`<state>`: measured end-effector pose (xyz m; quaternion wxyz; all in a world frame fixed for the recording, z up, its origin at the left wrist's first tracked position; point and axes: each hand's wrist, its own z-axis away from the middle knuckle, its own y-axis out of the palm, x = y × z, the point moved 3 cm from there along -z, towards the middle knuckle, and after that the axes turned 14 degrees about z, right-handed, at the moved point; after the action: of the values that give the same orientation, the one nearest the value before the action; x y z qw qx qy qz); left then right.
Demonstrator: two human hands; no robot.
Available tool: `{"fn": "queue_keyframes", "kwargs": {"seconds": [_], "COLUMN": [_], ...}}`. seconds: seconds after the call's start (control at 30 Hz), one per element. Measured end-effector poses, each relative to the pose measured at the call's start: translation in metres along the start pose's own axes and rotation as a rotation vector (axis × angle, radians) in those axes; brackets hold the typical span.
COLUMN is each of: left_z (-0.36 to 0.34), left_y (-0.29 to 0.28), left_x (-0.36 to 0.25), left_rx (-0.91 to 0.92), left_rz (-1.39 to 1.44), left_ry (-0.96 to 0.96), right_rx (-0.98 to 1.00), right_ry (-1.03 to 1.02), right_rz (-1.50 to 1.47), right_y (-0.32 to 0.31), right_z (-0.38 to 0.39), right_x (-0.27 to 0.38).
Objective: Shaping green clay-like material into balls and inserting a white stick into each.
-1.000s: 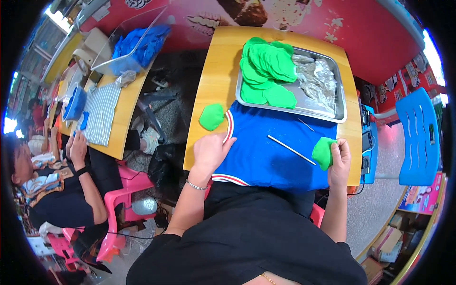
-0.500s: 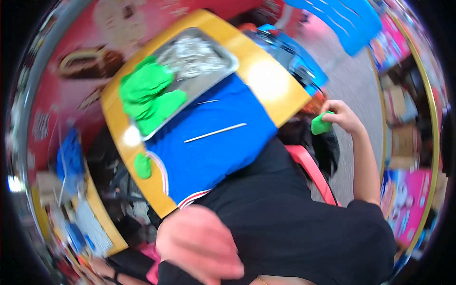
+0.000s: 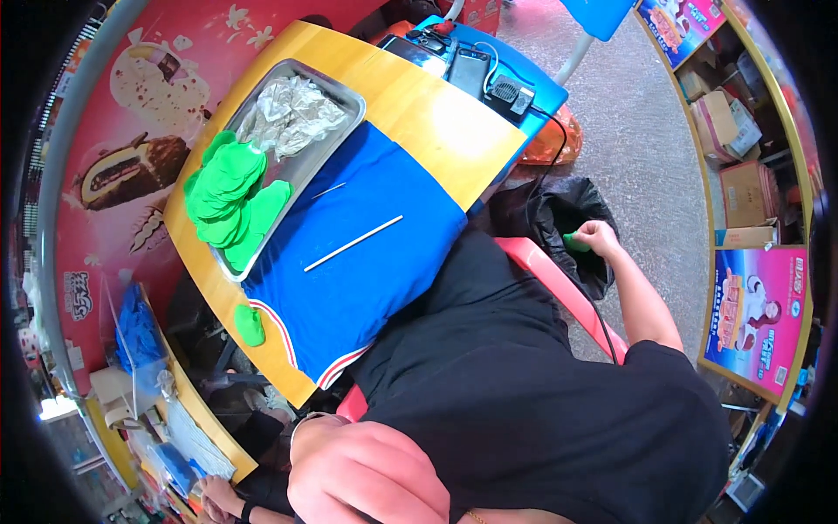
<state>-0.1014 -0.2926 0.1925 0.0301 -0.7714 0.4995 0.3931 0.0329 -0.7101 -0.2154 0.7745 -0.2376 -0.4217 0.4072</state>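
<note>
My right hand is closed on a small green flat piece, fingers pinching its edge. It is over the mouth of a black bin bag, right of my chair. My left hand is raised close below the view, fingers bent and pressed together; what they hold, if anything, is hidden. On the table, a metal tray carries a pile of green flat pieces and crumpled clear plastic. A thin pale stick lies on a blue cloth. Another green piece lies at the table's left edge.
Beyond the yellow table, a blue stool bears a phone and a black charger with a cable. A pink chair arm is beside me. Shelves with boxes stand right. A co-worker's hand shows lower left.
My right hand has lowered the green piece to the bin bag's mouth. The view has shifted and steadied. My left hand stays near the bottom.
</note>
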Motion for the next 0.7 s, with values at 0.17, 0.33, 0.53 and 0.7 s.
{"fn": "queue_keyframes", "kwargs": {"seconds": [0.17,0.33,0.53,0.7], "left_z": [0.01,0.072,0.104,0.172], "left_y": [-0.018,-0.028,-0.03,-0.059], "left_x": [-0.002,-0.02,-0.031,-0.035], "left_rx": [0.024,-0.234,-0.87,-0.962], "left_rz": [-0.066,-0.123,-0.877,-1.755], "left_ry": [-0.069,-0.028,-0.403,-1.068], "right_rx": [0.194,0.04,-0.067,0.263], "right_ry": [-0.052,-0.282,-0.328,-0.235], "right_rz": [0.153,0.314,0.532,0.325], "right_y": [0.045,0.067,0.06,0.061], "right_z": [-0.02,-0.056,-0.066,-0.129], "right_x": [-0.027,-0.006,-0.04,-0.109]}}
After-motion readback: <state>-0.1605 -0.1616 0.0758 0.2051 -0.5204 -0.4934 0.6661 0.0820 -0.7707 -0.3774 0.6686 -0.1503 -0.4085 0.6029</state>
